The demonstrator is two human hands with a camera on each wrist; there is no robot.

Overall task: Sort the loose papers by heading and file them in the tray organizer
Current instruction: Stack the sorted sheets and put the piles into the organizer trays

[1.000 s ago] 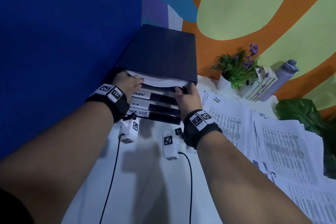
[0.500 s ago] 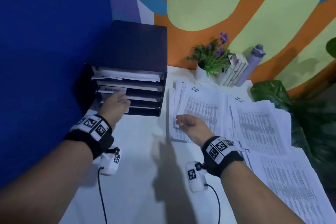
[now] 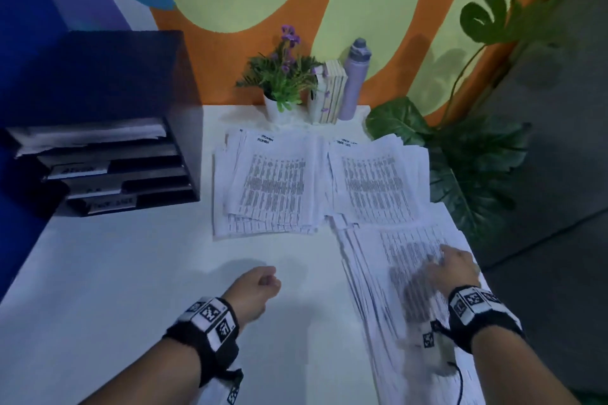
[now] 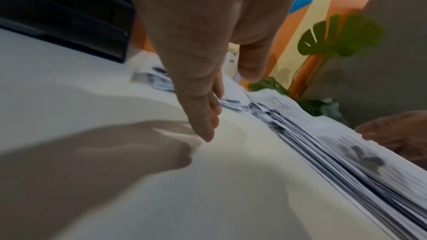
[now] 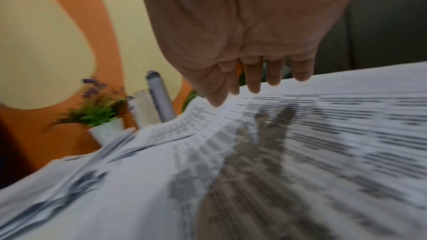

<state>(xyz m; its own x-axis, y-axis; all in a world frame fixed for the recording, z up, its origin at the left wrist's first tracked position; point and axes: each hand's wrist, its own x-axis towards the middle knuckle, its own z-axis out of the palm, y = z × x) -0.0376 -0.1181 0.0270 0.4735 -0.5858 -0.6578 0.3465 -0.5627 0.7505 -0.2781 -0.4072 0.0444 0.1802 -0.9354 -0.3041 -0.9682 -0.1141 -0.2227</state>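
Note:
The black tray organizer stands at the table's back left, with white label strips on its lower trays and a sheaf of paper in its top slot. Three piles of printed papers lie on the white table: a middle pile, a far right pile and a near right pile. My left hand hangs over bare table with its fingers loosely curled and empty. My right hand hovers over the near right pile with its fingers straight and spread; contact with the paper is unclear.
At the back edge stand a small potted plant, a few upright books and a lilac bottle. A large leafy plant crowds the table's right side. A blue wall runs behind the organizer.
Both hands have left the organizer. The left hand drew back over the near table; the right hand went from the middle pile to the near right pile. The view has swung right.

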